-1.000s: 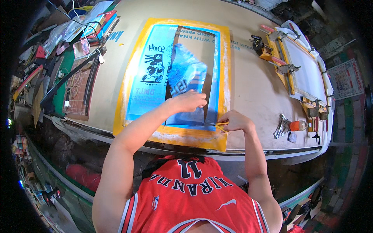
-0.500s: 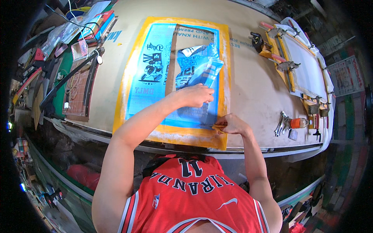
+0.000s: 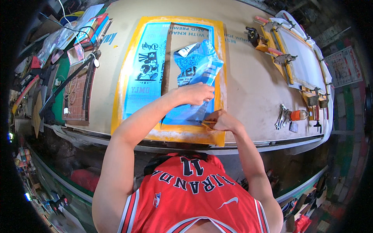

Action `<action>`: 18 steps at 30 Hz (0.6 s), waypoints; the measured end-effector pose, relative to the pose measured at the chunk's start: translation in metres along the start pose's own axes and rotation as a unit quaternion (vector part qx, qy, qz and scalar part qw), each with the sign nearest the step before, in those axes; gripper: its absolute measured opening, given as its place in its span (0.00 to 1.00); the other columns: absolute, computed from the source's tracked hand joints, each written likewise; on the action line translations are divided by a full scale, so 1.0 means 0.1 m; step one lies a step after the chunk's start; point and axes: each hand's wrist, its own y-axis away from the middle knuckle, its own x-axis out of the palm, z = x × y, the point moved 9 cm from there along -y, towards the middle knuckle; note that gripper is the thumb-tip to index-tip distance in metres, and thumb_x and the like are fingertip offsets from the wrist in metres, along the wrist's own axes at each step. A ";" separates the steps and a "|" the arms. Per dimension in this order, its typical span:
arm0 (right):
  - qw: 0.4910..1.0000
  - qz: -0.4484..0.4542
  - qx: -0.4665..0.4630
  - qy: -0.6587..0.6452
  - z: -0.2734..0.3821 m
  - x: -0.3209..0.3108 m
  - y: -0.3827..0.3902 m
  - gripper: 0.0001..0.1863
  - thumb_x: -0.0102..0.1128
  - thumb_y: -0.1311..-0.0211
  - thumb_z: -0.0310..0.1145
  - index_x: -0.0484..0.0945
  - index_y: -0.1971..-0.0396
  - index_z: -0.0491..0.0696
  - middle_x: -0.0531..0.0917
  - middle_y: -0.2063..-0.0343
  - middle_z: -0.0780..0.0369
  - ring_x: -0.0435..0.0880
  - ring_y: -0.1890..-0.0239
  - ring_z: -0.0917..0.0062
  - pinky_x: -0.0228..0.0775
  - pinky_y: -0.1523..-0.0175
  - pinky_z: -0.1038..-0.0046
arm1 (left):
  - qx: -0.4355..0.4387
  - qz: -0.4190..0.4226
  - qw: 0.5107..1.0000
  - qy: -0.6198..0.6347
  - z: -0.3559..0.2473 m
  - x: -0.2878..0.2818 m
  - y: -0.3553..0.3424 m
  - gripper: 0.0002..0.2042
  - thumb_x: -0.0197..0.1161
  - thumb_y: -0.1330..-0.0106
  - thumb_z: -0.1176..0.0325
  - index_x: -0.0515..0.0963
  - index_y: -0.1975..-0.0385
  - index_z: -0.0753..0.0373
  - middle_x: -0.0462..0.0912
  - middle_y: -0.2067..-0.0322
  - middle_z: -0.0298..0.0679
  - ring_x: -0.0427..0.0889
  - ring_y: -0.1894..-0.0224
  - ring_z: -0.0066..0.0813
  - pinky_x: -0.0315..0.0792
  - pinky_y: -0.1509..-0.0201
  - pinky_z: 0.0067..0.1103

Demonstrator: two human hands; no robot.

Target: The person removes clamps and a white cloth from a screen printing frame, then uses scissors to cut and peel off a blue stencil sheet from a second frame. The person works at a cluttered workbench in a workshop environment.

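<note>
The right hand [image 3: 223,120] grips orange-handled scissors [image 3: 209,123] by the near right corner of the yellow frame [image 3: 175,135], tip pointing left, long axis along its near edge. The left hand [image 3: 197,93] clutches the blue sheet [image 3: 194,68], folded toward its right edge.

Vs 1 sec ago: R hand [image 3: 220,119] is now over the bottom right corner of the orange frame [image 3: 171,134] instead of outside it, w/ the scissors [image 3: 210,123] further left along the bottom edge. L hand [image 3: 197,94] is a bit further up + right, and the blue flap [image 3: 196,66] now leans onto the right bar, w/ more print + a whitish patch showing up top.
</note>
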 end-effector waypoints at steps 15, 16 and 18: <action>0.998 -0.005 0.046 -0.030 0.30 0.33 -0.35 0.16 0.61 0.51 0.29 0.88 0.61 0.47 0.88 0.65 0.52 0.86 0.63 0.59 0.79 0.54 0.66 | 0.010 -0.029 0.999 -0.009 0.08 -0.09 0.22 0.01 0.60 0.39 0.77 0.76 0.71 0.63 0.73 0.63 0.40 0.76 0.53 0.41 0.67 0.48 0.34; 0.999 0.001 0.037 -0.031 0.40 0.34 -0.38 0.15 0.61 0.51 0.29 0.88 0.61 0.47 0.88 0.65 0.53 0.86 0.63 0.60 0.79 0.54 0.66 | 0.012 -0.032 0.999 -0.002 0.07 -0.11 0.25 0.01 0.60 0.39 0.78 0.76 0.71 0.63 0.73 0.63 0.40 0.76 0.53 0.41 0.67 0.48 0.35; 0.996 -0.006 -0.015 -0.088 0.58 0.36 -0.47 0.17 0.63 0.52 0.28 0.88 0.58 0.49 0.88 0.64 0.52 0.87 0.63 0.59 0.79 0.55 0.66 | 0.017 -0.041 0.999 0.011 0.04 -0.17 0.29 0.02 0.60 0.39 0.78 0.76 0.70 0.63 0.72 0.63 0.40 0.76 0.53 0.41 0.67 0.48 0.35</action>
